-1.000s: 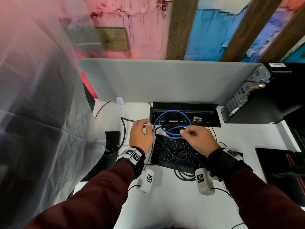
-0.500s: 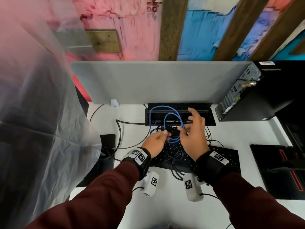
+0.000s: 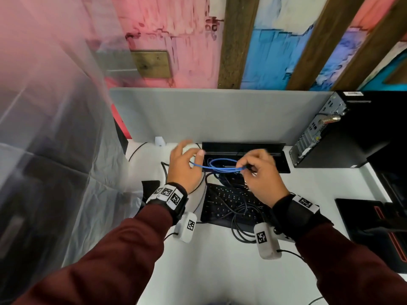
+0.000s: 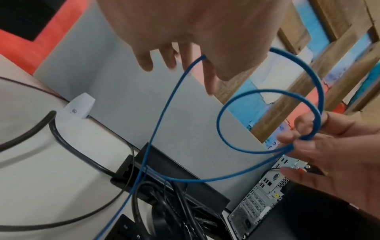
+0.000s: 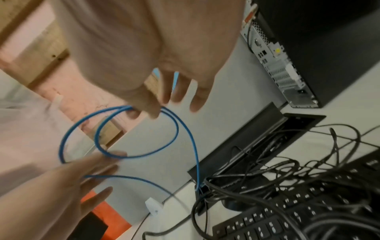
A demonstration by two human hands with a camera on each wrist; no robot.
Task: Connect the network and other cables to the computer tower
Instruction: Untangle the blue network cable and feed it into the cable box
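A blue network cable (image 3: 217,167) is stretched in loops between my two hands above the black cable tray (image 3: 242,148). My left hand (image 3: 191,155) has straight, spread fingers, and the cable (image 4: 162,116) loops over them. My right hand (image 3: 246,168) pinches the gathered loops (image 5: 141,109) between thumb and forefinger. The cable's lower run drops into the tray (image 5: 242,155). The black computer tower (image 3: 352,133) stands at the right, with its metal rear panel (image 3: 312,133) facing my hands. The cable's plug is hidden.
A black keyboard (image 3: 229,205) lies under a tangle of black cables (image 3: 240,216) near me. A grey divider panel (image 3: 209,115) closes the back of the white desk (image 3: 220,271). Clear plastic sheeting (image 3: 55,150) hangs at the left. A black and red device (image 3: 374,225) sits at the right.
My hands have drawn apart: the left went left and back, its fingers now spread, and the blue coil is pulled out flat between them. My right hand now pinches the loops.
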